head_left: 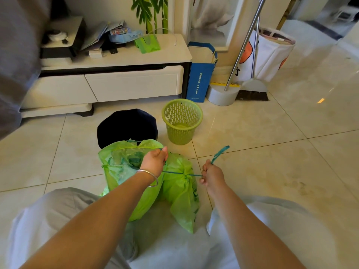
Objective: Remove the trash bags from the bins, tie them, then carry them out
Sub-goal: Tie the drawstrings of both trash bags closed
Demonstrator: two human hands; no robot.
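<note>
Two green trash bags lie on the tiled floor between my knees. The right bag (180, 193) is gathered at its neck by a teal drawstring (219, 153). My left hand (155, 160) grips one end of that string and my right hand (211, 174) grips the other, the string taut between them across the cinched neck. The left bag (120, 162) stands behind my left forearm, its mouth still loose. An empty green perforated bin (181, 121) stands beyond the bags, and a dark blue bin (126, 127) sits left of it.
A white TV cabinet (108, 82) with clutter on top runs along the back left. A blue paper bag (201, 74), a broom with dustpan (252, 90) and a white laundry bag (272, 53) stand at the back right. Tiled floor extends to the right.
</note>
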